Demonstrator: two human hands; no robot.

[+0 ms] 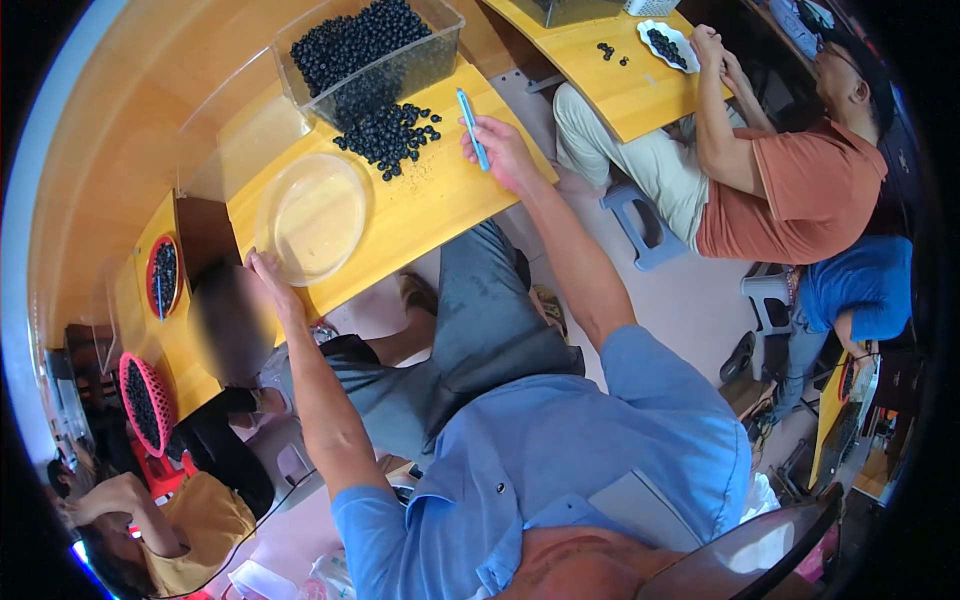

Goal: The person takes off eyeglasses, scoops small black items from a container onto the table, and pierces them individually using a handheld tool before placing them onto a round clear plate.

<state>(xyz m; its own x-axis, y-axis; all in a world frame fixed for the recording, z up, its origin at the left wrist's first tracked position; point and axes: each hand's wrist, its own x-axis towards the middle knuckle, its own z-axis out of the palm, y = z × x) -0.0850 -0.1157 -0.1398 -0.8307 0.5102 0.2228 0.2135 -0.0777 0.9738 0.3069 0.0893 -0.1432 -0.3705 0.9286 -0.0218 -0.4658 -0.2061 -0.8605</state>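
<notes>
While pinching slim blue tweezers [471, 128], right hand [505, 152] beside loose dark round berries [388, 134]; left hand [268, 274], fingers spread, touching rim of round clear plastic bowl [313, 216] on yellow wooden table [430, 200]; clear rectangular berry bin [372, 55] behind.

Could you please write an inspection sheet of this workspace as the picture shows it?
Surface: yellow wooden table.
Job's things: clear bin full of small dark round pieces; loose pile in front of it; empty clear bowl; blue tweezers.
Clutter: nothing seen.
Grippers: left hand touches the bowl's near rim; right hand holds the tweezers.
Cables: nothing seen.
Surroundings: other people seated at neighbouring yellow tables; a white plate and pink basket hold similar dark pieces.
</notes>
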